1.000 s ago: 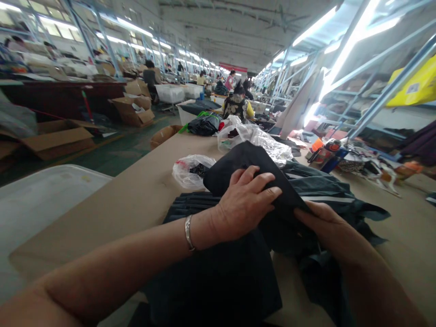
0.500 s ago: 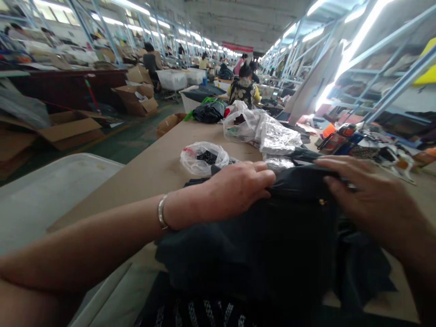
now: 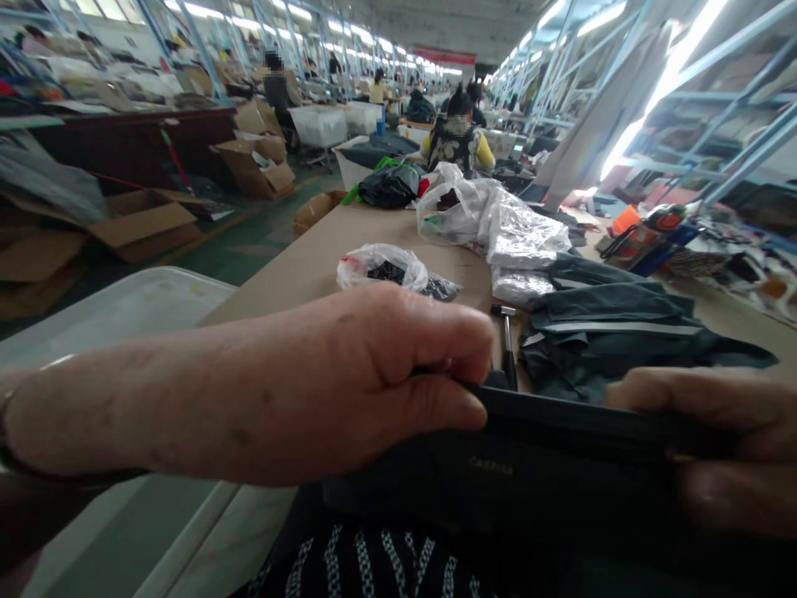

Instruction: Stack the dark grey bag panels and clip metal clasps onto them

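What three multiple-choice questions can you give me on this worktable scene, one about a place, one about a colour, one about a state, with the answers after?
1. Where does the small hammer lie?
A. On the table beside the folded dark garments
B. In the white bin
C. On the floor

2. What colour is the cloth in the hands?
A. Red
B. Black
C. Yellow

3. How is the left hand set?
A. Flat and open on the table
B. Raised in the air, holding nothing
C. Closed on the cloth's edge

Answers: 1 A, it rests on the tabletop by the pile. 2 B, the fabric is black. 3 C, thumb and fingers pinch the top edge; the right hand grips it too.
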The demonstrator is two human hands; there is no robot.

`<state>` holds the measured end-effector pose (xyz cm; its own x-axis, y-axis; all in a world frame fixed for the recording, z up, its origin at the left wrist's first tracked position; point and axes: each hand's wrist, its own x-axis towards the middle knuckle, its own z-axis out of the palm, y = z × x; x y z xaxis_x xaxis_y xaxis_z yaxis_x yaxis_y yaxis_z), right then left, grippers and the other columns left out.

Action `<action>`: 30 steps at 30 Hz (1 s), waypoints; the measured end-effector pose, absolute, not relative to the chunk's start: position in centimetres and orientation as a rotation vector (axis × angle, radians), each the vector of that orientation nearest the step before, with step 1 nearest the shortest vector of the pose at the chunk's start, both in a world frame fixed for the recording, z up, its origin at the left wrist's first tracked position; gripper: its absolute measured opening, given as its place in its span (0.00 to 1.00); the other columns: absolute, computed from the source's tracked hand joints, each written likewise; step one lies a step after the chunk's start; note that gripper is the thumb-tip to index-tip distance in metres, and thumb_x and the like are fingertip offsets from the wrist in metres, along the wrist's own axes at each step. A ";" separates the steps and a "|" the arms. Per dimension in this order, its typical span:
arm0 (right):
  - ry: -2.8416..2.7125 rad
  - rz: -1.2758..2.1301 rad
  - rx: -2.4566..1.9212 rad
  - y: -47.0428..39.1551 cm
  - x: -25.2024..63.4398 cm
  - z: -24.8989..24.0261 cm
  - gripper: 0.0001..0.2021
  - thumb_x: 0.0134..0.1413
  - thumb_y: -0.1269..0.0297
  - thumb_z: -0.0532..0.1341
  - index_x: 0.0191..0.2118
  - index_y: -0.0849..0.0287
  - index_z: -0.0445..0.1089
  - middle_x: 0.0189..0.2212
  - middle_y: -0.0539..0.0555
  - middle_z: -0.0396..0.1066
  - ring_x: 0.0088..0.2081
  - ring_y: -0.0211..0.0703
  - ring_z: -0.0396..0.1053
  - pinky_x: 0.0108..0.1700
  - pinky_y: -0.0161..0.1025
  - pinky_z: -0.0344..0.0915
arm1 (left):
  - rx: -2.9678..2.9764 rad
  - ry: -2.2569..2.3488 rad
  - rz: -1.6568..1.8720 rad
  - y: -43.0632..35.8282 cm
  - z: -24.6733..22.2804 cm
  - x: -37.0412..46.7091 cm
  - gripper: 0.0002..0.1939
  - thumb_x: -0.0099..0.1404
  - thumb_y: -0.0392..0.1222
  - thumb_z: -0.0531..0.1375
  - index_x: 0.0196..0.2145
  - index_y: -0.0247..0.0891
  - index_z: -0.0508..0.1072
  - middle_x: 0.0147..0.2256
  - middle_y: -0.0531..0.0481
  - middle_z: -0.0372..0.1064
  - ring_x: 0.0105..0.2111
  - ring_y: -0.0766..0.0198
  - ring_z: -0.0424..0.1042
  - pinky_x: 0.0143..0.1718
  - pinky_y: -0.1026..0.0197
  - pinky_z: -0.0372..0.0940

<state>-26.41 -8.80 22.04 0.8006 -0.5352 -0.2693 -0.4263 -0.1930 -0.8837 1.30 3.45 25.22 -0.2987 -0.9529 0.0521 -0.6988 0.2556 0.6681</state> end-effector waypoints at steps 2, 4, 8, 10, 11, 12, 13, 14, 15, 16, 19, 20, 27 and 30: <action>0.727 0.042 -1.568 -9.1 -25.3 19.2 0.14 0.46 0.53 0.65 0.36 0.55 0.71 0.27 0.51 0.71 0.25 0.38 0.68 0.24 0.31 0.63 | 1.606 -1.957 -0.952 3.3 22.4 2.1 0.11 0.61 0.46 0.57 0.25 0.37 0.70 0.21 0.56 0.60 0.22 0.71 0.58 0.24 0.69 0.51; 0.773 0.078 -1.496 -9.7 -23.6 15.2 0.13 0.48 0.55 0.64 0.35 0.59 0.69 0.28 0.50 0.69 0.26 0.35 0.66 0.27 0.30 0.62 | 1.668 -1.958 -0.933 2.3 18.2 3.0 0.10 0.61 0.45 0.56 0.27 0.37 0.70 0.22 0.55 0.61 0.23 0.69 0.59 0.25 0.68 0.53; 0.892 0.017 -1.797 -11.5 -21.0 7.2 0.16 0.53 0.52 0.57 0.27 0.61 0.64 0.21 0.47 0.61 0.23 0.33 0.57 0.25 0.32 0.53 | 1.951 -2.099 -0.716 -0.1 9.6 4.2 0.08 0.63 0.44 0.55 0.31 0.39 0.69 0.24 0.51 0.65 0.25 0.63 0.64 0.26 0.64 0.54; 0.983 -0.001 -2.128 -12.3 -20.4 4.9 0.18 0.57 0.53 0.53 0.23 0.60 0.61 0.20 0.48 0.59 0.23 0.35 0.56 0.27 0.34 0.51 | 2.042 -2.165 -0.595 -1.0 7.2 4.5 0.10 0.65 0.46 0.53 0.32 0.39 0.68 0.27 0.48 0.67 0.27 0.58 0.67 0.28 0.62 0.56; 1.024 -0.006 -2.277 -12.6 -20.2 4.2 0.18 0.58 0.54 0.52 0.23 0.60 0.60 0.21 0.49 0.61 0.25 0.36 0.57 0.29 0.35 0.52 | 2.075 -2.186 -0.550 -1.4 6.5 4.6 0.11 0.65 0.47 0.52 0.33 0.38 0.68 0.27 0.47 0.68 0.28 0.56 0.69 0.28 0.61 0.57; 1.055 -0.002 -2.390 -12.9 -20.1 3.7 0.17 0.59 0.56 0.50 0.23 0.60 0.60 0.23 0.50 0.63 0.26 0.38 0.59 0.31 0.37 0.52 | 2.103 -2.197 -0.519 -1.7 6.2 4.6 0.11 0.66 0.47 0.52 0.34 0.38 0.68 0.28 0.46 0.69 0.29 0.55 0.69 0.29 0.60 0.58; 1.078 0.018 -2.463 -13.2 -19.9 3.4 0.17 0.60 0.56 0.49 0.24 0.59 0.61 0.25 0.52 0.66 0.28 0.39 0.61 0.32 0.37 0.52 | 2.128 -2.203 -0.503 -2.0 6.0 4.5 0.12 0.66 0.47 0.51 0.34 0.37 0.68 0.29 0.45 0.69 0.30 0.54 0.70 0.29 0.60 0.60; 1.096 0.047 -2.497 -13.4 -19.8 3.1 0.16 0.61 0.57 0.49 0.26 0.59 0.62 0.27 0.53 0.67 0.30 0.40 0.62 0.33 0.38 0.52 | 2.152 -2.206 -0.495 -2.3 6.0 4.5 0.12 0.66 0.47 0.52 0.35 0.37 0.68 0.29 0.44 0.70 0.30 0.54 0.71 0.30 0.59 0.60; 1.108 0.076 -2.509 -13.5 -19.7 2.9 0.16 0.61 0.57 0.48 0.26 0.59 0.62 0.28 0.53 0.68 0.31 0.41 0.63 0.34 0.38 0.52 | 2.174 -2.209 -0.494 -2.5 6.1 4.4 0.12 0.65 0.47 0.52 0.35 0.36 0.69 0.30 0.43 0.70 0.31 0.54 0.71 0.31 0.59 0.61; 1.117 0.100 -2.508 -13.7 -19.6 2.6 0.16 0.62 0.57 0.48 0.26 0.58 0.62 0.29 0.54 0.69 0.31 0.41 0.64 0.34 0.38 0.52 | 2.194 -2.216 -0.495 -2.8 6.1 4.2 0.12 0.65 0.47 0.53 0.36 0.36 0.69 0.31 0.42 0.70 0.31 0.54 0.71 0.32 0.58 0.62; 1.134 0.110 -2.466 -14.0 -19.3 1.8 0.17 0.62 0.57 0.48 0.26 0.59 0.62 0.28 0.54 0.69 0.31 0.40 0.63 0.33 0.37 0.52 | 2.225 -2.248 -0.461 -3.0 6.3 3.7 0.12 0.66 0.46 0.53 0.37 0.35 0.70 0.32 0.41 0.70 0.31 0.54 0.71 0.33 0.56 0.63; 1.134 0.101 -2.452 -14.0 -19.2 1.7 0.17 0.62 0.56 0.48 0.25 0.59 0.61 0.27 0.54 0.68 0.30 0.40 0.63 0.33 0.36 0.52 | 2.219 -2.267 -0.394 -2.9 6.2 3.4 0.11 0.66 0.44 0.53 0.36 0.34 0.70 0.32 0.40 0.70 0.31 0.53 0.70 0.34 0.55 0.63; 1.125 0.076 -2.539 -14.5 -19.0 3.6 0.12 0.59 0.58 0.53 0.29 0.57 0.66 0.28 0.50 0.69 0.31 0.37 0.65 0.33 0.35 0.53 | 1.695 -2.540 0.114 -0.6 2.7 1.3 0.17 0.61 0.35 0.56 0.49 0.40 0.67 0.48 0.41 0.63 0.47 0.46 0.62 0.44 0.44 0.60; 1.182 -0.088 -2.775 -17.7 -20.9 6.5 0.08 0.60 0.63 0.52 0.37 0.56 0.67 0.36 0.52 0.69 0.38 0.39 0.65 0.39 0.34 0.56 | 1.642 -2.517 0.123 -0.4 0.4 1.6 0.18 0.61 0.36 0.56 0.50 0.42 0.67 0.51 0.44 0.61 0.48 0.45 0.59 0.48 0.41 0.58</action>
<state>-20.93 -17.69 6.49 0.6928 -0.7211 0.0053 -0.7139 -0.6869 -0.1364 1.60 -0.40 0.45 -0.3977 -0.9041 0.1561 -0.9150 0.4033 0.0047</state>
